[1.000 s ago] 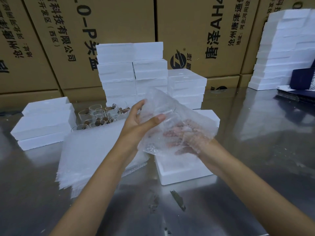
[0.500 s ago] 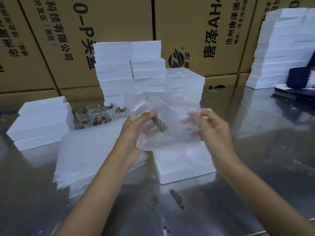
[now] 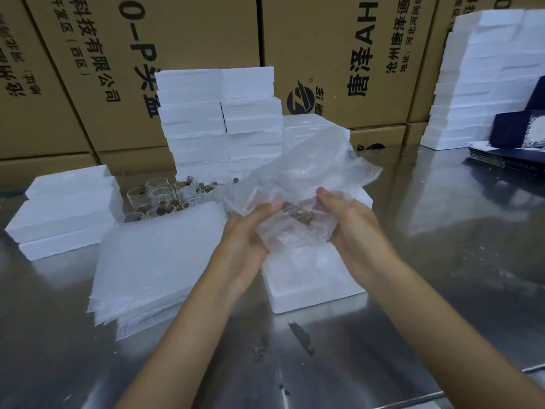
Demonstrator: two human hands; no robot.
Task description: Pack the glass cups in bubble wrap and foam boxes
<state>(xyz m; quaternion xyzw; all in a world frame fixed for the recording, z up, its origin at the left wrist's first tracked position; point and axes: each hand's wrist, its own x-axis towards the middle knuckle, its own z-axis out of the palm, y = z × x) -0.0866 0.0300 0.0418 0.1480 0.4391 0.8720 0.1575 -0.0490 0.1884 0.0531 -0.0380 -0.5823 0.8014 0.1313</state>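
A glass cup lies inside a sheet of bubble wrap (image 3: 306,178), held above an open white foam box (image 3: 312,281) at the table's middle. My left hand (image 3: 244,240) grips the bundle from the left and my right hand (image 3: 351,228) grips it from the right, thumbs on top. A dark brown piece of the cup (image 3: 298,215) shows through the wrap between the thumbs. The loose end of the wrap stands up behind the hands. A pile of bubble wrap sheets (image 3: 153,261) lies left of the box. Several glass cups (image 3: 165,196) stand behind that pile.
Stacks of white foam boxes (image 3: 218,119) stand at the back, more at the left (image 3: 65,211) and far right (image 3: 477,81). Dark blue flat cartons (image 3: 519,143) lie at the right edge. Brown shipping cartons (image 3: 324,54) wall off the back of the steel table (image 3: 442,261).
Both hands have closed round the wrapped cup and come together lower over the foam box. The wrap, held spread as a sheet before, is now bunched, its free end sticking up.
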